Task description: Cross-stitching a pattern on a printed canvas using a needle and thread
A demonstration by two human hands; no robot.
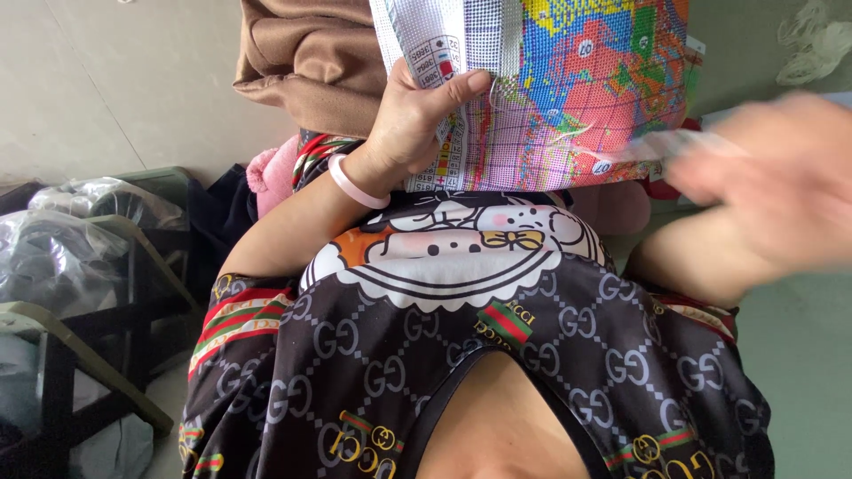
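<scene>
Head view, looking straight down the person's chest: the left hand (pixel 417 120), upper middle of the frame, bends at the wrist and grips the canvas (pixel 568 89), thumb pressed flat over its printed edge, fingers hidden behind. A pink bangle (pixel 353 184) circles that wrist. The right hand (pixel 781 177), at the right edge, is a motion blur; its grip cannot be told, though a pale blurred strip (pixel 648 146) runs from it to the canvas. The canvas is gridded cloth, printed in bright red, blue and yellow blocks, lying over the lap at top centre. Brown fabric (pixel 311 62) sits behind it. Plastic-wrapped bundles (pixel 80 231) on a dark rack (pixel 133 293) fill the left side.
</scene>
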